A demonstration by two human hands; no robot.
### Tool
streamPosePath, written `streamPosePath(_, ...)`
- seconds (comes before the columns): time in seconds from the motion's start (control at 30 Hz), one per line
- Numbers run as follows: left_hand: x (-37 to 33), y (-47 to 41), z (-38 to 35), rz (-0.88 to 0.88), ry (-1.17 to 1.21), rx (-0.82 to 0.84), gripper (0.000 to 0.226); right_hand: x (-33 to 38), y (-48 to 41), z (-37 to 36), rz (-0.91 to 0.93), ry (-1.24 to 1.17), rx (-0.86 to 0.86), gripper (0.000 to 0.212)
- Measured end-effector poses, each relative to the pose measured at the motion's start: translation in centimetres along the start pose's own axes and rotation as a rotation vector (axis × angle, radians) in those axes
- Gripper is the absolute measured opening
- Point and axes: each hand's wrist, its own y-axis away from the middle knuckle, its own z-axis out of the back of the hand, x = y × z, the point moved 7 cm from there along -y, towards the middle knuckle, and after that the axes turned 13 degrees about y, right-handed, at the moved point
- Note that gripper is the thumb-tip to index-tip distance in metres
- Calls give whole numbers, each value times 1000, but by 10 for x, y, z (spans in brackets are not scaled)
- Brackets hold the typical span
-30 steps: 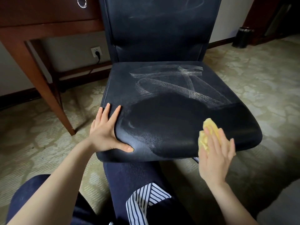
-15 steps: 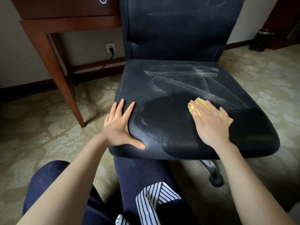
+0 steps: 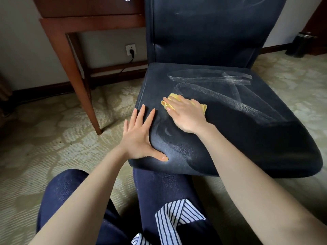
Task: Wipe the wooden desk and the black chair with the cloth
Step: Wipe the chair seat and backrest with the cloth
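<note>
The wooden desk point(image 3: 92, 23) stands at the far left, one leg down on the patterned carpet point(image 3: 44, 121), with a wall socket point(image 3: 131, 49) behind it. The left hand point(image 3: 139, 137) lies flat on the near-left corner of the black chair point(image 3: 247, 138) seat, fingers straight and spread, thumb along the front edge, holding nothing. Just right of it, the yellow cloth point(image 3: 172, 96) sits on the left part of the seat under the right hand point(image 3: 185, 114), which presses it down with straight fingers. Pale wipe streaks mark the seat farther right. A black bin point(image 3: 300, 44) stands at the far right.
</note>
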Motion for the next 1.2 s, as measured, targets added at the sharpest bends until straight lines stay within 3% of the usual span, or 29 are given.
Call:
streamPosePath(0.33,21,59,-7,81,206,-319,130,33,116,-8,389,257,-278,48)
streamPosePath(0.57,33,79,-14,94,150,-252,130,14,179,-49,821,564,-478,44)
streamPosePath(0.83,41,77,-13,93,254,-196,123,30,140,-20,694,445,-457,47)
streamPosePath(1.2,42,79,-16,61,321,-244,120,43,6,9,336,-165,-89,43)
